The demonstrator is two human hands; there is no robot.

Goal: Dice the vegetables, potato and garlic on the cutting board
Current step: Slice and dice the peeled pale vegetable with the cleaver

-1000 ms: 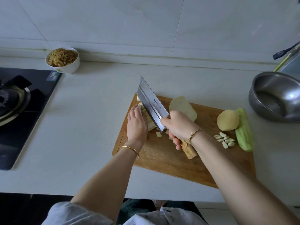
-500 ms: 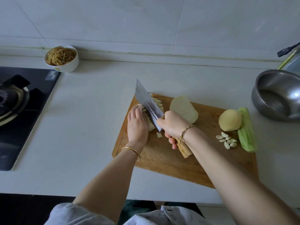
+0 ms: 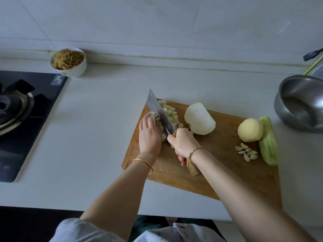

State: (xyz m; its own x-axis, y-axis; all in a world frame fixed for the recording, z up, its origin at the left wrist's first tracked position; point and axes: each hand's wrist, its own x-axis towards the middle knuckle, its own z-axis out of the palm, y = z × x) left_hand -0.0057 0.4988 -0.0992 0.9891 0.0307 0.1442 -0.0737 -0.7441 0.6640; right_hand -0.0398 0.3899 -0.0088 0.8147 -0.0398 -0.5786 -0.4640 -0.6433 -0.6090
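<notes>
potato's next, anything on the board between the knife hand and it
Nothing visible: bare cutting board between right hand and potato; white chunk lies just beyond that path, garlic cloves just nearer.

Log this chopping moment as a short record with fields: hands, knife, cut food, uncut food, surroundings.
Left hand: rests on pale strips beside the blade
Right hand: grips the wooden-handled steel cleaver
Diced: pale cubes right of the blade
Uncut: peeled white vegetable chunk, peeled yellow potato, peeled garlic cloves, long green vegetable
Surface: brown wooden cutting board
Off board: steel bowl, white bowl of shredded food
</notes>
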